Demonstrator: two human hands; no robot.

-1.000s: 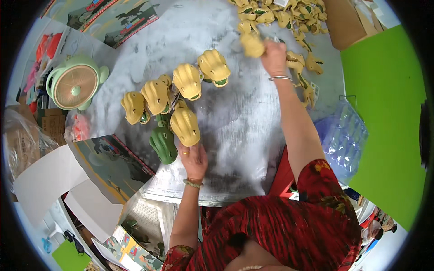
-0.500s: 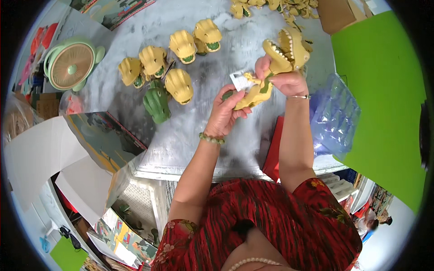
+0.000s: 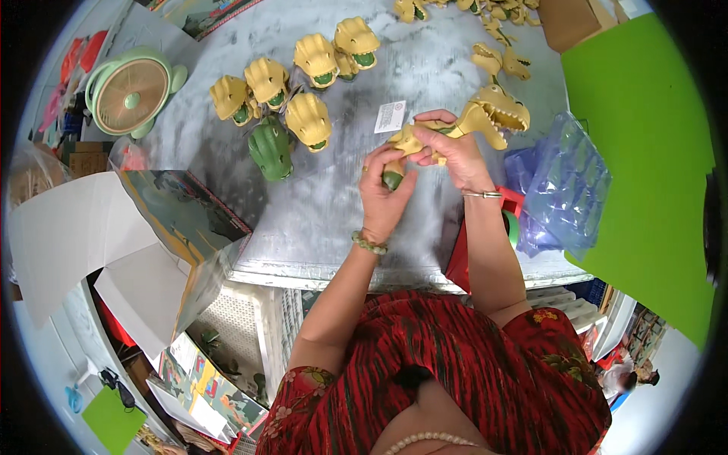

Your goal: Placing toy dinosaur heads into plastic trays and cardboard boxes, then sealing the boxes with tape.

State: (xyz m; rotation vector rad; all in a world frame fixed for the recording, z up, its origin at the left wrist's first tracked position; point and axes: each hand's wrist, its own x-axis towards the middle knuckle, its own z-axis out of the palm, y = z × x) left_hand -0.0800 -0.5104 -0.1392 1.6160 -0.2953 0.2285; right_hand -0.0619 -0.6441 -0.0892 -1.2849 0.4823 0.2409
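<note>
Both hands hold one yellow toy dinosaur (image 3: 494, 111) with green patches, above the grey table. Its big toothed head, jaws agape, points to the right. My left hand (image 3: 385, 182) is closed round the lower end, where a dark green tip shows between thumb and fingers. My right hand (image 3: 455, 155) grips the body behind the neck, thumb on top; fingers hide part of the body. Just beyond the hands lies a small white printed card (image 3: 390, 117). Left of it stand several yellow dinosaur toys (image 3: 307, 121) and one green dinosaur toy (image 3: 270, 148).
More yellow dinosaur parts (image 3: 500, 61) lie at the far right, beside a brown carton (image 3: 569, 26). Clear blue plastic packaging (image 3: 565, 189) and a red box (image 3: 459, 265) sit by my right arm. A green fan (image 3: 130, 98) and an open printed box (image 3: 144, 243) are at left.
The white card, earlier against the toy near my left fingers, now lies on the table. The toy has turned, its jaws now facing right, and my right hand has come nearer my left.
</note>
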